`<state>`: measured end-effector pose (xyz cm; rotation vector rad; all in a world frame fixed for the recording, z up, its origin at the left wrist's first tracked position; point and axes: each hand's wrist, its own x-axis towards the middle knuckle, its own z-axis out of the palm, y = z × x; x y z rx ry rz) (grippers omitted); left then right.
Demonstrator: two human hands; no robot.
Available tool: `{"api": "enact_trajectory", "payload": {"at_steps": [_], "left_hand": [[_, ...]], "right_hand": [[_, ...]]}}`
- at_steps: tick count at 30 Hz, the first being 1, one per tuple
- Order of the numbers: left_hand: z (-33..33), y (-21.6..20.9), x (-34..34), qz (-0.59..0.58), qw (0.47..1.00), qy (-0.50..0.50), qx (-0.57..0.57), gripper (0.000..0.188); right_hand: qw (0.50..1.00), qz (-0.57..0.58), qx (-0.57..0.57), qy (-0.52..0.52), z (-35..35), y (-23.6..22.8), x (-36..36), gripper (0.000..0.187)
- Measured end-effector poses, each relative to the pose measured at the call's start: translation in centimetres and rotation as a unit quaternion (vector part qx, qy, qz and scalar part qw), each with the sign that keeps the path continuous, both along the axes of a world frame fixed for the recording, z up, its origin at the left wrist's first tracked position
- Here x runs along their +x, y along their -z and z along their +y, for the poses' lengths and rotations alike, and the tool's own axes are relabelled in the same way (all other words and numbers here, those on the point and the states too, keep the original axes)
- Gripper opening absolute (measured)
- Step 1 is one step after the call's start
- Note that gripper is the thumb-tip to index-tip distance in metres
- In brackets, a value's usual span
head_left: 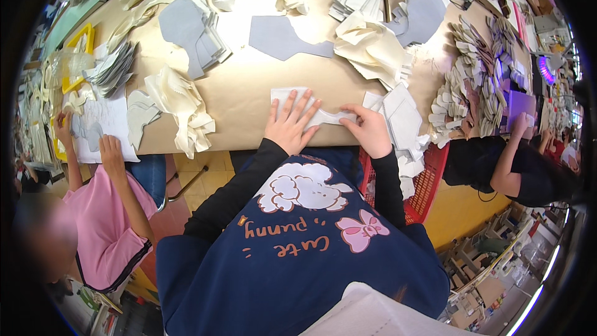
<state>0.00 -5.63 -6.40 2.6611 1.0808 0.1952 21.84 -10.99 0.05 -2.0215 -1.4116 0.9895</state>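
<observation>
A whitish cut piece (281, 94) with one broad end and one narrow curved end lies by the near table edge. My left hand (290, 124) rests flat on its broad part, fingers spread. At the narrow end, my right hand (373, 130) has thumb and fingers closed around the tip. A grey piece of similar outline (277, 37) lies flat farther up the table. Just right of my right hand is a stack of whitish cut pieces (403, 115), partly hanging over the edge.
Stacked grey pieces (180, 22) and crumpled cream sheets (180, 109) are on the left; more cream sheets (373, 50) lie right. A red basket (430, 177) stands below the edge. Co-workers sit at both sides; the left one's hand (112, 155) is over white paper.
</observation>
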Motion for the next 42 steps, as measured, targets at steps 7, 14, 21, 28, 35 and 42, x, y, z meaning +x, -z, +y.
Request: {"api": "enact_trajectory", "payload": {"at_steps": [7, 14, 21, 28, 35, 42], "left_hand": [[0.0, 0.1, 0.0, -0.002, 1.0, 0.002, -0.011, 0.063], [0.1, 0.7, 0.0, 0.001, 0.999, 0.034, 0.038, 0.059], [0.0, 0.7, -0.2, 0.016, 0.999, 0.038, -0.007, 0.062], [1.2, -0.1, -0.6, -0.083, 0.985, -0.137, -0.056, 0.082], [4.9, -2.2, -3.8, -0.169, 0.972, -0.079, -0.14, 0.076], [6.5, -4.8, -3.8, -0.442, 0.792, -0.071, -0.415, 0.032]], "right_hand": [[0.998, -0.009, 0.016, 0.053, -0.7, 1.0, -0.1, 0.031], [0.993, -0.096, -0.004, 0.064, -0.5, 0.5, -1.0, 0.044], [0.97, -0.219, 0.106, -0.025, -3.3, 0.6, -4.0, 0.064], [0.961, -0.269, 0.035, -0.051, -4.5, 3.3, -4.9, 0.067], [0.974, -0.157, 0.154, -0.059, 0.0, 3.1, -7.0, 0.068], [0.982, 0.145, 0.119, 0.005, 1.9, 1.1, -6.0, 0.053]]}}
